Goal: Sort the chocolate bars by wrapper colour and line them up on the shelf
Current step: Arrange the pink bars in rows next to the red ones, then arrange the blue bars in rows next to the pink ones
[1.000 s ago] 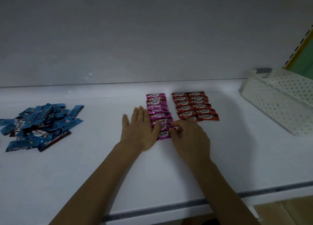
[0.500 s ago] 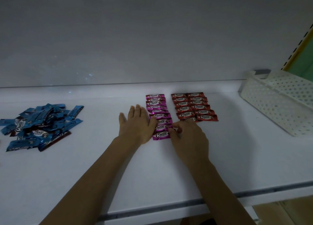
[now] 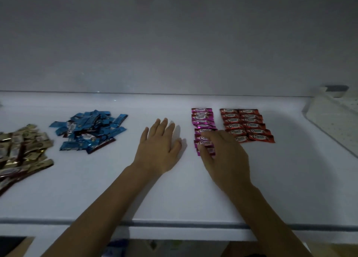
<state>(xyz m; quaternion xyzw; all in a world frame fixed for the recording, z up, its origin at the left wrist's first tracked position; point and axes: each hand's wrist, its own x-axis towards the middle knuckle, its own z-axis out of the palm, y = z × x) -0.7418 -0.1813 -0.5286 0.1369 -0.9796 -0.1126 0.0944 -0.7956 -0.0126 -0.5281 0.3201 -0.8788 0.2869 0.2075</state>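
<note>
From my seat the risk sits at the near end of the pink Choco bars [image 3: 202, 121]. My right hand [image 3: 224, 156] lies over that end of the column with bent fingertips [image 3: 203, 150] on the wrappers. I cannot tell whether they pinch a bar or only press on it. The foil looks slick and the bars overlap like tiles, so a sideways drag could fan the whole column or push it into the red Choco bars [image 3: 244, 121] just beside it. My wrist also hangs over the nearest red bar and could skew it as I lift.

My left hand [image 3: 159, 147] lies flat on the white shelf [image 3: 193, 198], fingers straight and spread, holding nothing and apart from the pink column, so nothing braces that side.

The count:
- **Pink:** one column, at least seven showing, with the nearest ones partly under my hand.
- **Red:** two columns of about six.
- **Blue heap [image 3: 89, 131]:** one, too tangled to count.
- **Gold heap [image 3: 21, 150]:** one, cut off by the left edge.
- **White perforated basket [image 3: 333, 117]:** one, at far right
</note>
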